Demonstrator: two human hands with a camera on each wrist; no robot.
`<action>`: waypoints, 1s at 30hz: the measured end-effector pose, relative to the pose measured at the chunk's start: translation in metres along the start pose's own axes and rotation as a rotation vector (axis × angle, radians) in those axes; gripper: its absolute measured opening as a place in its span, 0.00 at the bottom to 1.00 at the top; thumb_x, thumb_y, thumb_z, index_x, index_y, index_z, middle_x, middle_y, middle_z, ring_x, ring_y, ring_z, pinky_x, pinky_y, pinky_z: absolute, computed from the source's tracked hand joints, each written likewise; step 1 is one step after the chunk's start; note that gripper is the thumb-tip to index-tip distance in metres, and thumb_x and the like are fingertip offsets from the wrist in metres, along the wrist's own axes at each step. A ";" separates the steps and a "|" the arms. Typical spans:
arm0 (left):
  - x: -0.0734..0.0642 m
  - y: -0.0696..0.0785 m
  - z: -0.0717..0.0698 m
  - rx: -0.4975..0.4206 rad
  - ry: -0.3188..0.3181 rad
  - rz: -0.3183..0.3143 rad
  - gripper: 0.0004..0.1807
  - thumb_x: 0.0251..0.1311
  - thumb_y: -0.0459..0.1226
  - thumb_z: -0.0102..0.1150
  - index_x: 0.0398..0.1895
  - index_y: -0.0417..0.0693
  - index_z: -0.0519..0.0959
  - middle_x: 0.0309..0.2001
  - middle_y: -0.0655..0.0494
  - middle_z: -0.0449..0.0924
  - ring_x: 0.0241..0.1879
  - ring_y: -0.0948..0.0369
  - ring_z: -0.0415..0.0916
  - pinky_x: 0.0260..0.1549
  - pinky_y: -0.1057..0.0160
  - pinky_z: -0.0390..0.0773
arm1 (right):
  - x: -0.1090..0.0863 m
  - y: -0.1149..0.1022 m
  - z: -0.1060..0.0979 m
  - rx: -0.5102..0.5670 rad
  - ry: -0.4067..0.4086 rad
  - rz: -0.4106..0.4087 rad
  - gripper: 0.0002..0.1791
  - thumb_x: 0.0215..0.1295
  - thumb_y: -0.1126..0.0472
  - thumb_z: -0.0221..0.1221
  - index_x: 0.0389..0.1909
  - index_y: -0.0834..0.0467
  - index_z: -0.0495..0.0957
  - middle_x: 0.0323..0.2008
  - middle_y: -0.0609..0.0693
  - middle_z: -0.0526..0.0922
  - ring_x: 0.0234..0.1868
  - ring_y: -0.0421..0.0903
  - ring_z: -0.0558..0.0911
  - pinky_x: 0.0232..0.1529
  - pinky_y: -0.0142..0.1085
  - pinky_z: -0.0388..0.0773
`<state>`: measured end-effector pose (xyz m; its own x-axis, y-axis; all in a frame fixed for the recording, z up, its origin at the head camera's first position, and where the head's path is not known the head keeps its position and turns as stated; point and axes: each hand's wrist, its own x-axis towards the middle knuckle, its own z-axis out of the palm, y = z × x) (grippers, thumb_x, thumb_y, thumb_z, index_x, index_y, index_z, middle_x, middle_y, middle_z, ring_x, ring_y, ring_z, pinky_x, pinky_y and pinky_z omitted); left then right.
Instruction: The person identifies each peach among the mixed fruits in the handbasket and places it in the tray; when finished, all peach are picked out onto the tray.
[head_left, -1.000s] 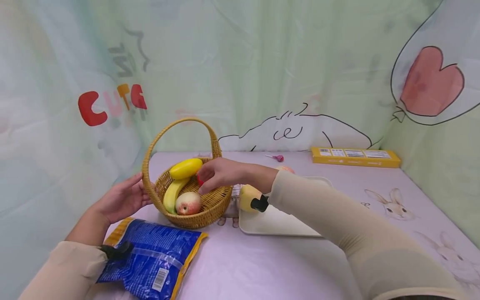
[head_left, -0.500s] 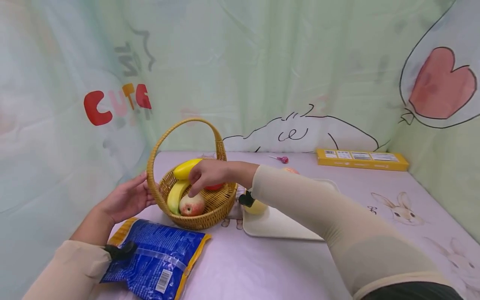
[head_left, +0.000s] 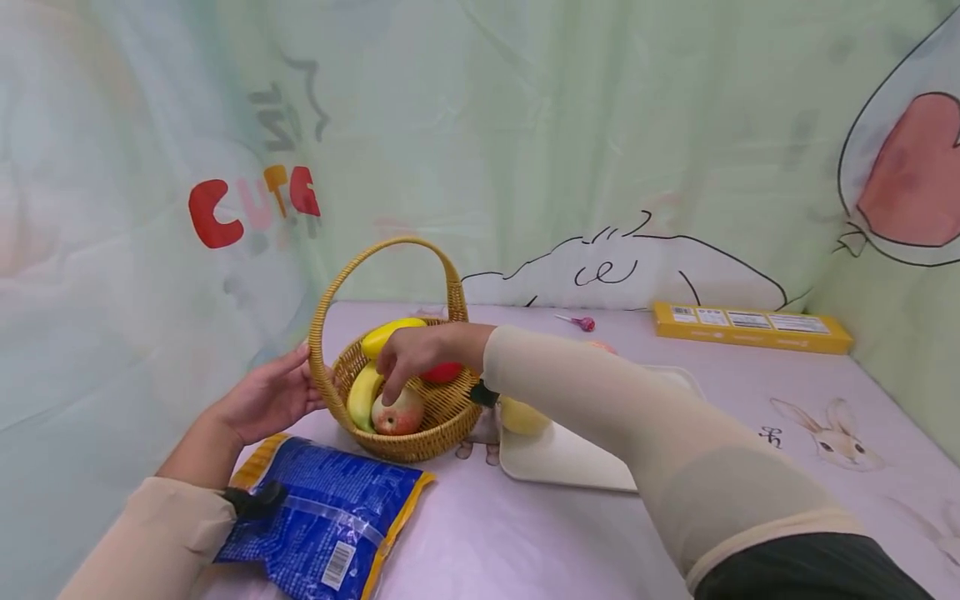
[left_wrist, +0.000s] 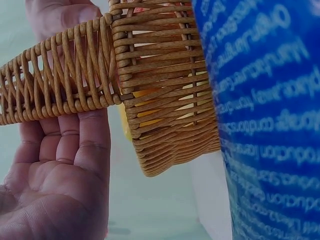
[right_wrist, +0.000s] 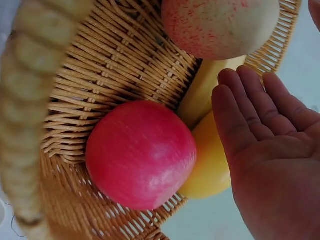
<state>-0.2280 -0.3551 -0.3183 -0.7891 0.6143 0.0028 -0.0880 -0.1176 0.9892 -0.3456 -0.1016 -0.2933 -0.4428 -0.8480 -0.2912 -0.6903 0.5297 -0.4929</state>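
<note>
A wicker basket [head_left: 405, 450] with a tall arched handle holds a red apple [right_wrist: 142, 155], a blushed peach [head_left: 398, 414], a banana [head_left: 364, 393] and a yellow oval fruit [head_left: 392, 333]. My left hand [head_left: 266, 398] is at the handle's left base, palm turned up. Its nearly straight fingers pass behind the handle [left_wrist: 60, 75] in the left wrist view. Over the basket, my right hand [head_left: 416, 354] points down above the banana and peach. The right wrist view shows that hand's palm [right_wrist: 275, 155] with loose fingers and nothing in them, beside the yellow fruit and apple.
A blue and yellow packet [head_left: 330, 512] lies before the basket, under my left wrist. To the right stands a cream tray [head_left: 573, 467] with a yellow fruit [head_left: 525, 417], partly behind my right arm. Farther back are a lollipop [head_left: 581, 322] and a long yellow box [head_left: 750, 331].
My right hand has let go of the red apple, now uncovered in the basket, and moved left toward the peach and banana. My left hand stays at the handle. The head view has turned slightly left.
</note>
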 end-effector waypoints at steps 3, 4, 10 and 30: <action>0.001 -0.001 0.002 -0.007 0.004 0.004 0.21 0.84 0.49 0.24 0.57 0.54 0.70 0.50 0.58 0.84 0.52 0.60 0.81 0.60 0.63 0.78 | 0.003 0.000 0.003 -0.028 -0.025 -0.002 0.39 0.59 0.43 0.73 0.68 0.58 0.77 0.58 0.47 0.83 0.58 0.43 0.78 0.65 0.37 0.75; 0.002 -0.001 0.002 -0.008 0.008 0.002 0.21 0.84 0.49 0.24 0.58 0.54 0.70 0.50 0.58 0.84 0.53 0.60 0.81 0.60 0.62 0.78 | 0.004 0.001 0.004 -0.042 -0.035 -0.002 0.38 0.60 0.43 0.73 0.68 0.58 0.77 0.58 0.47 0.83 0.59 0.43 0.78 0.65 0.37 0.75; 0.006 -0.002 0.005 0.003 0.020 -0.014 0.20 0.84 0.50 0.25 0.58 0.54 0.69 0.49 0.60 0.83 0.54 0.59 0.80 0.62 0.62 0.77 | 0.006 0.004 0.009 -0.084 -0.119 0.022 0.38 0.59 0.44 0.74 0.68 0.55 0.78 0.61 0.47 0.83 0.62 0.43 0.77 0.68 0.37 0.73; 0.001 0.000 0.003 0.033 0.078 -0.012 0.21 0.84 0.51 0.27 0.60 0.55 0.70 0.50 0.59 0.84 0.53 0.60 0.81 0.61 0.63 0.78 | 0.004 0.002 0.004 -0.131 -0.119 -0.047 0.20 0.61 0.48 0.69 0.51 0.51 0.86 0.43 0.43 0.84 0.47 0.43 0.77 0.53 0.33 0.75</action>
<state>-0.2269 -0.3521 -0.3180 -0.8329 0.5531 -0.0187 -0.0784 -0.0844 0.9933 -0.3466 -0.1042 -0.2983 -0.3428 -0.8639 -0.3689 -0.7808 0.4804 -0.3994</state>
